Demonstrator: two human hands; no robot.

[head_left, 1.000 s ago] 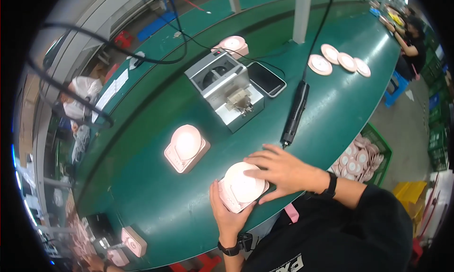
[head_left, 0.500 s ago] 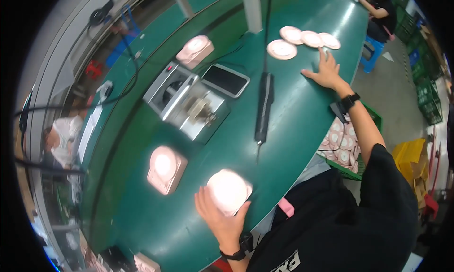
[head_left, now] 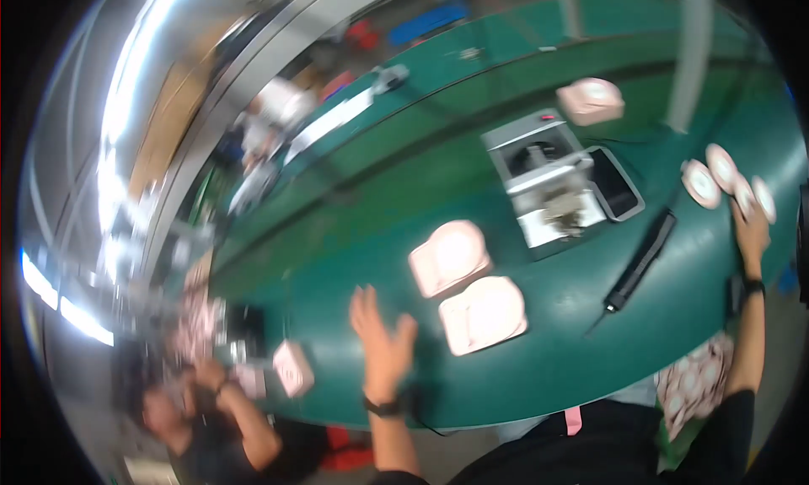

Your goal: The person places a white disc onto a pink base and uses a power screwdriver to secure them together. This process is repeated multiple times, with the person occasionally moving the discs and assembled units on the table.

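L grip (head_left: 385, 348) splayed, 2 pink units (head_left: 483, 318) just rt of it; R grip (head_left: 752, 234) at discs (head_left: 742, 193), can't tell if gripping.

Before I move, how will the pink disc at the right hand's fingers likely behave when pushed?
The pink disc looks thin with an even round outline, so probably light and fairly stiff. Lying flat on the smooth green table, it should slide rather than roll, and might bump neighbouring discs.

Factory workshop: pink casings (head_left: 482, 318) and a power screwdriver (head_left: 642, 262) are lying on a workbench (head_left: 573, 375), a co-worker (head_left: 206, 430) occupying its near-left edge.
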